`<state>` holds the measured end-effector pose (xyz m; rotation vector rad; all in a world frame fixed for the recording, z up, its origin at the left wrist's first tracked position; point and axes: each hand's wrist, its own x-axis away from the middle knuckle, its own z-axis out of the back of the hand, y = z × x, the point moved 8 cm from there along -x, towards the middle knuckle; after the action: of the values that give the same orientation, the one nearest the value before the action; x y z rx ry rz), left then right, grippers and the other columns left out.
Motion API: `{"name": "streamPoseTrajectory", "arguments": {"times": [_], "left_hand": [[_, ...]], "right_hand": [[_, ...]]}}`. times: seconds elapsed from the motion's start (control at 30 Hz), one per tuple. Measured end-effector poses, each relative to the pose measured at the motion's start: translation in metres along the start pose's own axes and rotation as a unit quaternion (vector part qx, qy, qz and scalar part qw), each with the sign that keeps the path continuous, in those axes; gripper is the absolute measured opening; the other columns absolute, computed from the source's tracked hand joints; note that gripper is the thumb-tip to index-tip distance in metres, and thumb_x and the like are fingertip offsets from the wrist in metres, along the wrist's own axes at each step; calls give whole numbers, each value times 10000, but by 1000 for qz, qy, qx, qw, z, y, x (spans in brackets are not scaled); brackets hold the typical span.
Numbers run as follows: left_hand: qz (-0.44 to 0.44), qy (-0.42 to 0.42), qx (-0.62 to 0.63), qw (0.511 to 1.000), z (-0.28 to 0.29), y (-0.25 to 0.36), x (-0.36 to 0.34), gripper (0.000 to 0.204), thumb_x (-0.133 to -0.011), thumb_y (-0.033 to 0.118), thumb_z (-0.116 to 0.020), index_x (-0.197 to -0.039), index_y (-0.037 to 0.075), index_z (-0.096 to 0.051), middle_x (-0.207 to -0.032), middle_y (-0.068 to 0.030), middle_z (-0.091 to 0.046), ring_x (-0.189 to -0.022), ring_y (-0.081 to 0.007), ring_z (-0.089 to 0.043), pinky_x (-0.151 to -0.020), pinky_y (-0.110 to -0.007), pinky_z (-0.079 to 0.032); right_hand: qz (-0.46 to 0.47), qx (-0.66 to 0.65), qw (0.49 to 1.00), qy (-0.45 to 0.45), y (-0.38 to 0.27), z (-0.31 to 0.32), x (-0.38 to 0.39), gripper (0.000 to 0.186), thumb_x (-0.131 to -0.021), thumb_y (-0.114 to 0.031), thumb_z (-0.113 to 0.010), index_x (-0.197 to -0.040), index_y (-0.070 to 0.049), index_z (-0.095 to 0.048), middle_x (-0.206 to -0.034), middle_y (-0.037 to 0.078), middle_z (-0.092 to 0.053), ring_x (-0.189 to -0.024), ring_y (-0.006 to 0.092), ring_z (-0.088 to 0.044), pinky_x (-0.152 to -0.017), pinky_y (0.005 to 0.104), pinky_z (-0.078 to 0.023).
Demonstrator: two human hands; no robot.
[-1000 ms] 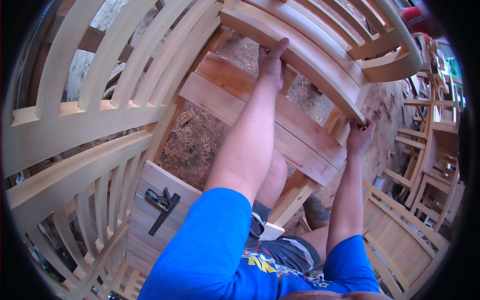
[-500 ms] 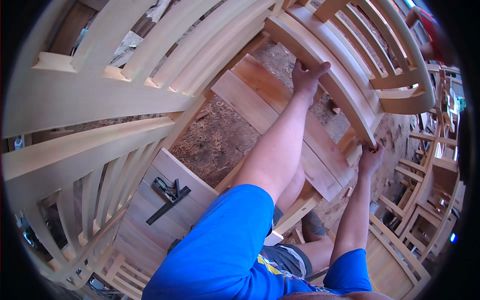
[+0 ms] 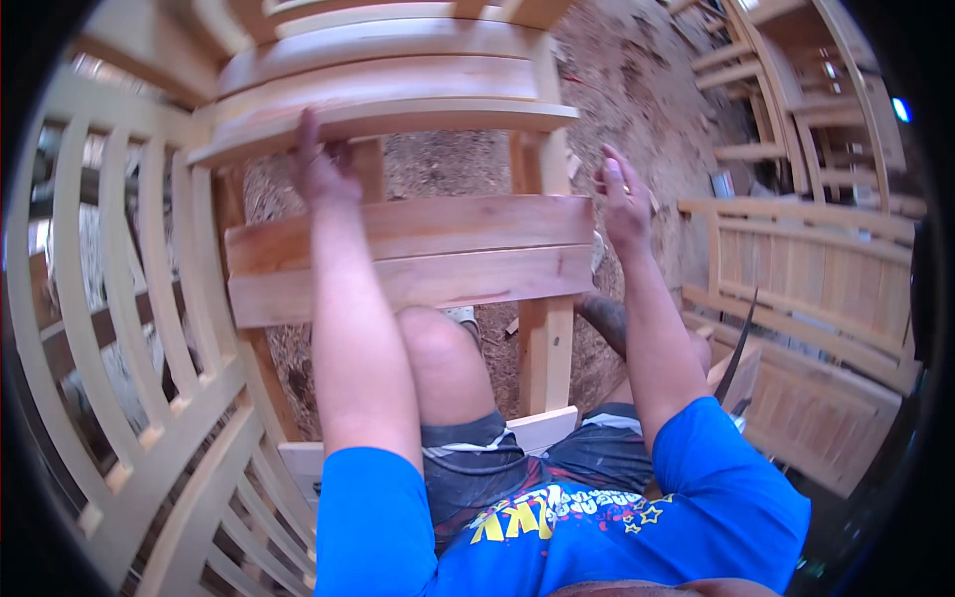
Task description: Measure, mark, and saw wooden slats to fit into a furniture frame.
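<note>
A long narrow wooden slat point(image 3: 468, 117) lies along the near side of the bench frame's boards. Its right end sticks out past the frame's post. My left hand point(image 3: 325, 177) grips the slat left of its middle, one digit reaching over its top and the others partly hidden. Off to the right of the frame, my right hand point(image 3: 627, 204) is raised, touching no wood. Its fingers point up, slightly bent and apart, with nothing visible in them. Between my arms, two loose boards point(image 3: 413, 277) lie side by side across the frame, close to my knee.
A slatted wooden backrest point(image 3: 134, 269) stands close on my left. A frame post point(image 3: 545, 348) rises by my knees. Wood shavings cover the dirt floor point(image 3: 637, 90). On the right are a panelled wooden piece point(image 3: 806, 264), a saw-like dark blade point(image 3: 738, 348) and stacked furniture frames point(image 3: 756, 90).
My view has turned, so the bench now runs straight across. My right hand has let go of the slat's right end and drawn back. The left hand still holds the slat.
</note>
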<state>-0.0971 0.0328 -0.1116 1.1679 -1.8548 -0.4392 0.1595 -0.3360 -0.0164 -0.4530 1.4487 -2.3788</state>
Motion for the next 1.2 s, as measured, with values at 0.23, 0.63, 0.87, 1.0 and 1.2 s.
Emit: {"name": "streamPoseTrajectory", "arguments": {"times": [0.23, 0.63, 0.87, 1.0, 1.2], "left_hand": [[-2, -16, 2, 1000, -6, 0, 8, 715, -775, 403, -917, -1369, 166, -597, -1233, -45, -607, -1165, -261, -562, -1027, -401, -500], [-28, 8, -24, 999, -4, 15, 10, 712, -811, 402, -891, -1393, 122, -589, -1352, -84, -590, -1216, -301, -545, -1095, -466, -477], [-30, 17, -33, 999, -12, 12, 19, 714, -829, 423, -878, -1397, 107, -584, -1372, -92, -584, -1234, -301, -538, -1109, -448, -460], [-37, 5, -38, 999, -14, 15, 19, 719, -837, 424, -868, -1414, 116, -569, -1365, -95, -588, -1244, -300, -538, -1101, -454, -459], [-45, -3, -57, 997, -13, 17, 18, 722, -863, 416, -834, -1464, 168, -521, -1389, -100, -558, -1294, -311, -512, -1118, -467, -454]], "right_hand": [[52, -95, 994, 25, 7, -2, -8, 288, -996, -199, -638, -1182, 13, -695, -1015, 120, -755, -964, 204, -741, -857, 361, -574], [184, 24, 979, -89, -17, -42, -33, 187, -939, -136, -707, -1035, 14, -652, -915, 159, -729, -862, 237, -726, -782, 358, -571], [234, 64, 967, -74, -14, -50, -37, 152, -915, -116, -718, -967, -16, -616, -897, 175, -705, -833, 319, -711, -743, 412, -566], [279, 70, 956, -59, -16, -52, -37, 125, -888, -93, -707, -927, -27, -609, -887, 168, -672, -843, 352, -678, -748, 436, -554], [283, 81, 954, -55, -15, -56, -36, 108, -864, -77, -694, -920, -38, -611, -878, 158, -653, -863, 357, -658, -768, 454, -542]]}}
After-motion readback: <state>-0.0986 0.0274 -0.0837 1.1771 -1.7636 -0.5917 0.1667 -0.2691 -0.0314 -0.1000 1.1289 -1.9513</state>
